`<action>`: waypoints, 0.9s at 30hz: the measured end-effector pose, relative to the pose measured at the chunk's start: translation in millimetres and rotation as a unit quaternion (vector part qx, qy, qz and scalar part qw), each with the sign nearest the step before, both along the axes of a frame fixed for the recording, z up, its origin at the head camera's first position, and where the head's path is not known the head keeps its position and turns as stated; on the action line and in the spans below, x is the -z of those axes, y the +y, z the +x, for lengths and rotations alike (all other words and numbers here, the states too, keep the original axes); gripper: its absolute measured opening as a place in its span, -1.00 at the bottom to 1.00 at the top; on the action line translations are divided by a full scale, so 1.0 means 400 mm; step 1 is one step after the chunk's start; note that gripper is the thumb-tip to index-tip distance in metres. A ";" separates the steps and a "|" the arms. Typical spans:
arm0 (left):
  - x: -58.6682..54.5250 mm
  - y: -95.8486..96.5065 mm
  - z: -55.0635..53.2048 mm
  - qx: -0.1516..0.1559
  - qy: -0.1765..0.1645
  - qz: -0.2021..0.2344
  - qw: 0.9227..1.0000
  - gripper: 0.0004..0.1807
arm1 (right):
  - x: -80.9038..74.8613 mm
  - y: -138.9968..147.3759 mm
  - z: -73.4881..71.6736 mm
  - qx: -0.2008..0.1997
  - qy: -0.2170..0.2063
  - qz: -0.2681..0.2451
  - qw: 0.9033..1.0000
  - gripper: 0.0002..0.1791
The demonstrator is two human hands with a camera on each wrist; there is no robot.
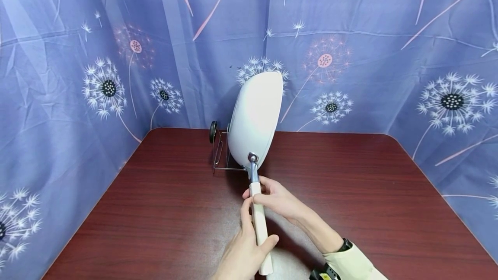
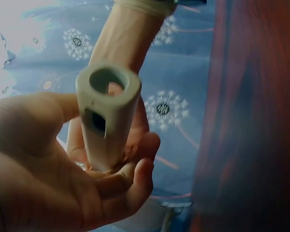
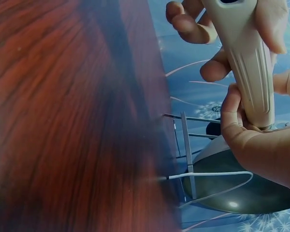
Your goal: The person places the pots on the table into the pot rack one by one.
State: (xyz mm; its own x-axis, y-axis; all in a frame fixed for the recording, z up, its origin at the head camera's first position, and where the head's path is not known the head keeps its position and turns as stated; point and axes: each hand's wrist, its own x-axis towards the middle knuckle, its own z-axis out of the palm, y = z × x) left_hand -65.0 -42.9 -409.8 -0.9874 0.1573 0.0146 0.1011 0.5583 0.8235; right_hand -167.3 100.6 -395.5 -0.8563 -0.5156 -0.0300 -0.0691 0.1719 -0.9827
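Observation:
A white wok [image 1: 254,116] stands on its side in a wire rack [image 1: 220,152], its rim toward the right and its long pale handle [image 1: 260,224] pointing toward me. My right hand [image 1: 282,200] grips the upper handle near the metal neck [image 1: 254,172], thumb on top and fingers curled beneath. Lower down, my left hand [image 1: 243,249] holds the handle between thumb and fingers. In the left wrist view, the handle end [image 2: 108,84] shows a round hole and a slot. The right wrist view shows the rack's wires [image 3: 208,175] against the wok's shaded side [image 3: 232,191].
A dark red wood-grain table [image 1: 167,211] lies under everything. A black disc [image 1: 213,132] sits at the rack's left end. Blue curtains [image 1: 218,68] with dandelion prints hang close behind and along both sides. A black watch [image 1: 327,273] shows near the front edge.

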 end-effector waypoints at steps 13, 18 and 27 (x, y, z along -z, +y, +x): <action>-0.066 -0.089 -0.037 0.040 0.025 -0.089 0.995 -0.27 | -0.010 0.041 0.015 0.028 0.107 0.048 0.993 -0.31; -0.084 -0.103 -0.052 0.043 0.060 -0.118 0.990 -0.34 | -0.008 0.062 0.015 0.059 0.134 0.067 0.987 -0.33; -0.087 -0.149 -0.074 0.044 0.144 -0.130 0.980 -0.50 | -0.003 0.113 0.017 0.081 0.180 0.082 0.977 -0.37</action>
